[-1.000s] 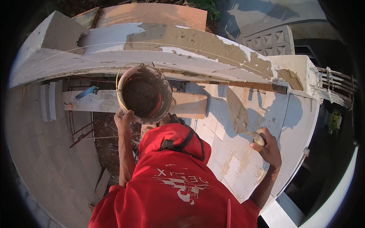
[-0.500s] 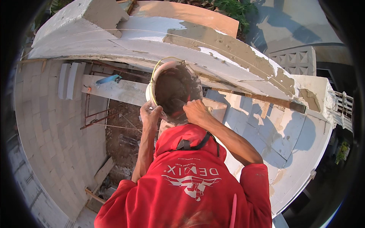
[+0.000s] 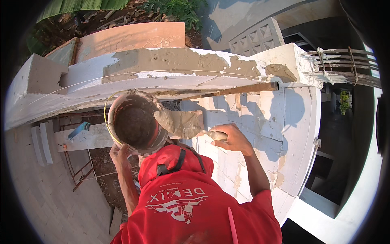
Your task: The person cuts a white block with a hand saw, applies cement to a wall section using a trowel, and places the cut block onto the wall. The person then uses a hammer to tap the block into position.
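Observation:
My left hand [image 3: 120,156] grips the lower rim of a round mortar bucket [image 3: 111,118], its fingers closed at the edge. Inside the bucket is wet grey mortar [image 3: 134,125], and a thin yellowish handle loops along its left side. To the right, my right hand [image 3: 234,139] is wrapped round the handle of a trowel [image 3: 217,135]. A thick layer of mortar [image 3: 175,122] covers the trowel's blade, which lies beside the bucket's right rim.
Ahead runs a white block wall [image 3: 87,74] with a spread mortar bed [image 3: 170,61] and a taut string along it. A raised block [image 3: 42,75] stands at its left end. Rebar [image 3: 341,65] juts out at the right. A wooden beam [image 3: 243,88] lies below the wall.
My right hand has drawn the trowel out of the bucket to the right, with mortar on its blade. The view has shifted to the right. My left hand keeps its hold on the bucket.

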`<state>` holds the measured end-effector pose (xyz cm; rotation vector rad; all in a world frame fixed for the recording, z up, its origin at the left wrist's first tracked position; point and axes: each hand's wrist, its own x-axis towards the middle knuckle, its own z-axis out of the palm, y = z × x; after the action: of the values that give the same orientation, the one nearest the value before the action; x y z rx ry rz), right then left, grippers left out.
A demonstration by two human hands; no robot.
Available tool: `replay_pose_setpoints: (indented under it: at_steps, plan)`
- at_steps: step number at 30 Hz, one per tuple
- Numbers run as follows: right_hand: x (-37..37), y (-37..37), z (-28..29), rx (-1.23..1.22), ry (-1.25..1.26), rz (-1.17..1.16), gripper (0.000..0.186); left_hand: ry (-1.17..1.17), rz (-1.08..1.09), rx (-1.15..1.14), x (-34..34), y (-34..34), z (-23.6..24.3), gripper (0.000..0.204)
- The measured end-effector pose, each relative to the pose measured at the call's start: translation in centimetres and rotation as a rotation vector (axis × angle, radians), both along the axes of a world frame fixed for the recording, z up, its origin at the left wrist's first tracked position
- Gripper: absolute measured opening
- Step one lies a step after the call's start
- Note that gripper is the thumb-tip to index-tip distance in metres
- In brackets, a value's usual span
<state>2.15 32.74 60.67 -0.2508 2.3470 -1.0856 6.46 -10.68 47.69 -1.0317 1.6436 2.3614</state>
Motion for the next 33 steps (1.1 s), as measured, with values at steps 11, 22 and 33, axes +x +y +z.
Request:
replay_pose_setpoints:
  at_steps: [11, 22, 33]
  plan:
    - [0.2, 17.8, 19.6, 0.216, 0.071, -0.761, 0.037, -0.042, -0.071, -0.063, 0.6, -1.1, -2.1, 0.031]
    - [0.1, 24.1, 20.9, -0.017, -0.074, -0.874, 0.018, -0.109, 0.025, -0.108, 2.1, -1.0, -2.6, 0.026]
    - [-5.5, 20.2, 24.8, 0.608, 0.086, -0.384, 0.015, -0.139, 0.080, -0.152, 2.5, -0.1, -2.7, 0.021]
